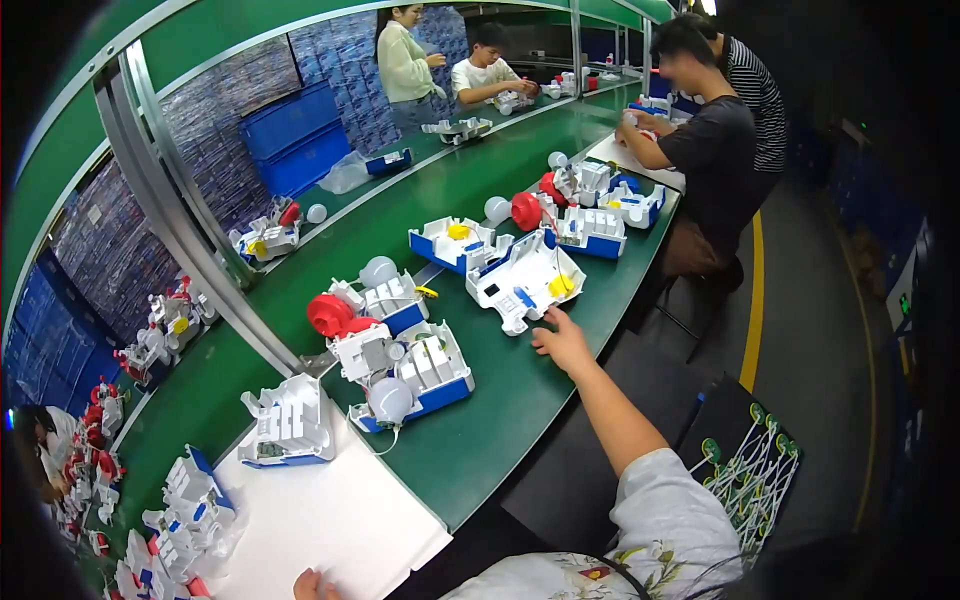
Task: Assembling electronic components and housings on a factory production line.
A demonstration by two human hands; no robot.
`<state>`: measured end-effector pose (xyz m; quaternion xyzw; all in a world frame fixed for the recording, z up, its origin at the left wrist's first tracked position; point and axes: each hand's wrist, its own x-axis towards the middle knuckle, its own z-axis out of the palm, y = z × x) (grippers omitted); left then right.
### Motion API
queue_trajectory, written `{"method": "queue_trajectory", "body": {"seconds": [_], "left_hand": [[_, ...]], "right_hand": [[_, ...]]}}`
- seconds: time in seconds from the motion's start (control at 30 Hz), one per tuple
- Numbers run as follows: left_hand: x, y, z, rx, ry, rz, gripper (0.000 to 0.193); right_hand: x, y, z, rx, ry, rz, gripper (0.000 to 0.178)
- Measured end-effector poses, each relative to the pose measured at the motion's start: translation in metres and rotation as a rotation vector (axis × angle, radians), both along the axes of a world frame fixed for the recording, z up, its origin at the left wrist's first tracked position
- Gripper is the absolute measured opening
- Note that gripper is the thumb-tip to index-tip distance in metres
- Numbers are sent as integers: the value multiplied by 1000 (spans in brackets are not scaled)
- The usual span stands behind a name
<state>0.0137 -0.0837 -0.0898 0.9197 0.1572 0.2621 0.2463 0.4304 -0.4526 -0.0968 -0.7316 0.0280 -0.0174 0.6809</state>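
The right forearm (618,418) is slanting from the near right toward the far left, bare below its short sleeve (668,512), the wrist (586,374) running nearly straight. At its far end the right hand (566,346) is lying back upward, its slightly bent fingers (553,316) spreading apart. The left hand (312,587) is only partly showing at the near left, its grip hidden beyond the view's edge.

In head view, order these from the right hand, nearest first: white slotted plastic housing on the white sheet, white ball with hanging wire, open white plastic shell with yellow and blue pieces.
1. Open white shell, just beside the right hand.
2. White ball, left of the shell.
3. Slotted housing, farther left.
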Motion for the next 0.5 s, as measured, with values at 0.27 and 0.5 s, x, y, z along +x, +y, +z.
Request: {"method": "queue_trajectory", "body": {"seconds": [0.27, 0.5], "left_hand": [[3, 18, 0, 31, 6, -11, 23], [5, 16, -2, 714, -105, -280, 21]], "right_hand": [[0, -19, 1, 70, 48, 82, 46], [3, -33, 2, -300, -275, -198, 34]]}}
